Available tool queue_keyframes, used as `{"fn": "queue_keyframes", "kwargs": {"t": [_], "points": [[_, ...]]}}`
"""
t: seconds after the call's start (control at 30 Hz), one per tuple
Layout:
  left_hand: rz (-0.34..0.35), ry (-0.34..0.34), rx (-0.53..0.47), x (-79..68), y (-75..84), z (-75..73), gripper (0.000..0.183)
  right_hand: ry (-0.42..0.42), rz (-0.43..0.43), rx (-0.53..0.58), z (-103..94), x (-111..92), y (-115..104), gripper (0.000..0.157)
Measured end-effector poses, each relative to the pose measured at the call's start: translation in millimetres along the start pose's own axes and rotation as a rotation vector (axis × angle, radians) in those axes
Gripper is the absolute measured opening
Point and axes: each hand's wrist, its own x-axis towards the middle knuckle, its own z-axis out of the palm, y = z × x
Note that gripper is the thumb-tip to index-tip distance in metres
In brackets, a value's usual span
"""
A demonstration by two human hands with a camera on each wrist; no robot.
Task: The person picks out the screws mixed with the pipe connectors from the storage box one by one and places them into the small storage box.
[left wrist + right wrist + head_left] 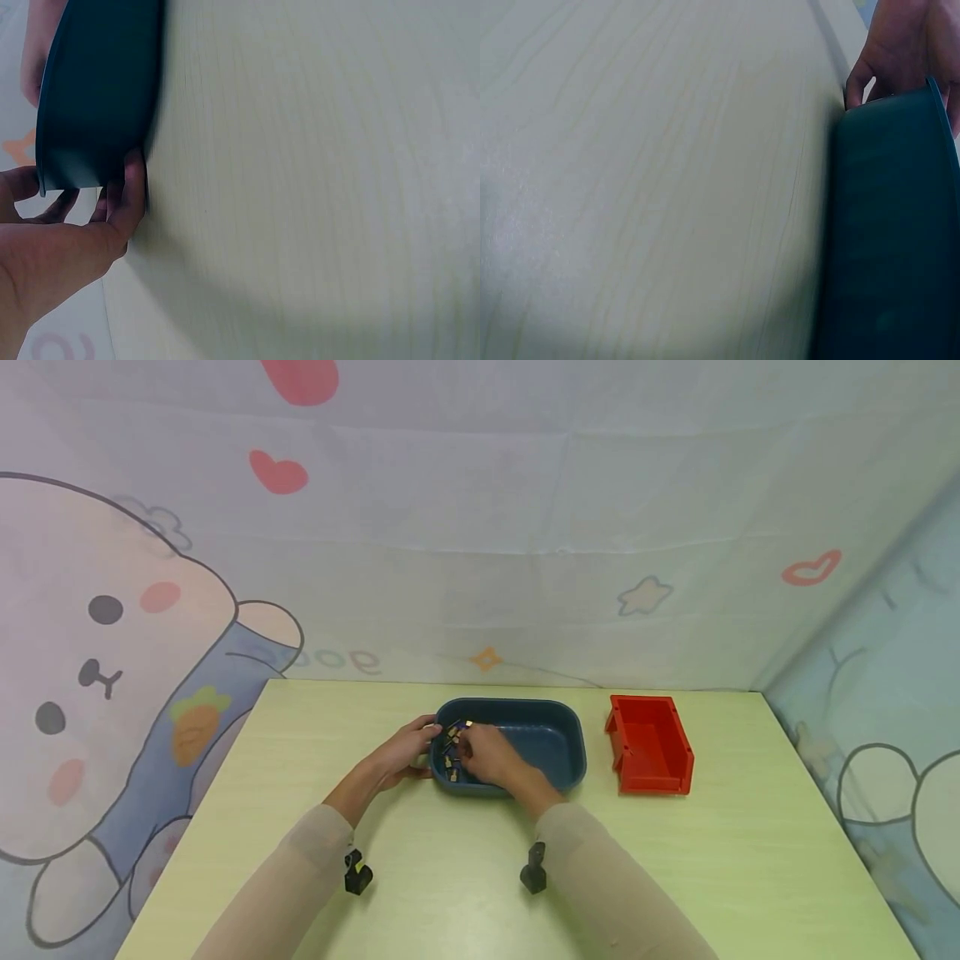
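A dark blue plastic tub [551,745] lies lengthwise near the back of the table. My left hand [397,754] holds its left end; the left wrist view has the thumb by the rim and the fingers [133,191] against the outer wall. Small gold-and-dark pieces [453,774], several of them, are bunched inside the tub at that end. Into this bunch reaches my right hand [491,756], fingers pointing down and curled. I cannot tell whether they pinch a piece. In the right wrist view the tub's outer wall [892,225] hides those fingertips.
To the right of the tub stands a red open-front bin [651,747]. A printed cloth [480,560] hangs behind the pale wood-grain table [450,877]. Each sleeve carries a small black wrist camera, one by the left forearm [358,872] and one by the right.
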Motion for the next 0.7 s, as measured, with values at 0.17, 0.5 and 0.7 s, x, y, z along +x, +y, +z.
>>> {"fn": "queue_keyframes", "kwargs": {"t": [0.17, 0.5, 0.7], "points": [[0.000, 0.003, 0.010, -1.5, 0.8, 0.5, 0.055, 0.001, -0.007, 0.021, -0.3, 0, 2, 0.007], [0.005, -0.004, 0.026, 0.5, -0.7, 0.9, 0.053, -0.037, -0.044, 0.093, -7.3, 0, 6, 0.006], [0.002, -0.006, 0.032, 0.9, -0.1, 0.5, 0.053, -0.071, -0.017, 0.119, -12.9, -4, 7, 0.006]]}}
